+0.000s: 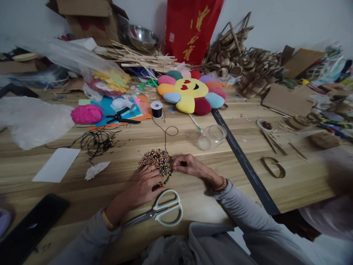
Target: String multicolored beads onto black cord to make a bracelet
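Beads (156, 159) against left hand (148, 183), right hand (191, 165) beside them, scissors (157, 212) nearby

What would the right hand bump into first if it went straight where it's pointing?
Probably the pile of colorful beads: the right hand's fingertips are right by its edge, though whether they already touch is hard to tell.

Left hand (148, 182) rests on coloured beads (156, 158); right hand (190, 165) beside them; scissors (156, 212) nearby.
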The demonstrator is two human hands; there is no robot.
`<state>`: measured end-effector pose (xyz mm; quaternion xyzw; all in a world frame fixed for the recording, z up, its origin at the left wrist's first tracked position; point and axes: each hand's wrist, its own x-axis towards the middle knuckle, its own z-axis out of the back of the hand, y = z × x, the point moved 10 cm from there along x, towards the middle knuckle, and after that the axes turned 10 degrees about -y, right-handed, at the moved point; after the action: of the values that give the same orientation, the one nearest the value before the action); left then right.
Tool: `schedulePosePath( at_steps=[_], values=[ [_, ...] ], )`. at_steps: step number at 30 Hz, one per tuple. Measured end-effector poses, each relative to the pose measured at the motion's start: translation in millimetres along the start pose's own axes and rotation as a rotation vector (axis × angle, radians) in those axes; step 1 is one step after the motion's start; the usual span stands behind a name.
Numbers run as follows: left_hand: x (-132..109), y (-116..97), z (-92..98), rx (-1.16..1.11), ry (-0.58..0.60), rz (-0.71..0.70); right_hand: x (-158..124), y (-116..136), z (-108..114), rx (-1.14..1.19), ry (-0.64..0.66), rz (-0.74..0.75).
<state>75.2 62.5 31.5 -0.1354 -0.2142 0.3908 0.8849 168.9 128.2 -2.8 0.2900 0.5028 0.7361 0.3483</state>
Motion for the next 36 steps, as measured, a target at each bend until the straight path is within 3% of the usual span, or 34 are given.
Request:
schedulePosePath(
  at_steps=[8,36],
  values=[
    [3.1,-2.1,-1.2,0.073,-0.087,-0.008,-0.5,-4.4,0.7,-0.018,0.001,-0.014],
    [9.1,-4.3,-6.2,0.114,-0.120,-0.016,-0.3,9.7,2.9,-0.033,0.004,-0.005]
  ],
)
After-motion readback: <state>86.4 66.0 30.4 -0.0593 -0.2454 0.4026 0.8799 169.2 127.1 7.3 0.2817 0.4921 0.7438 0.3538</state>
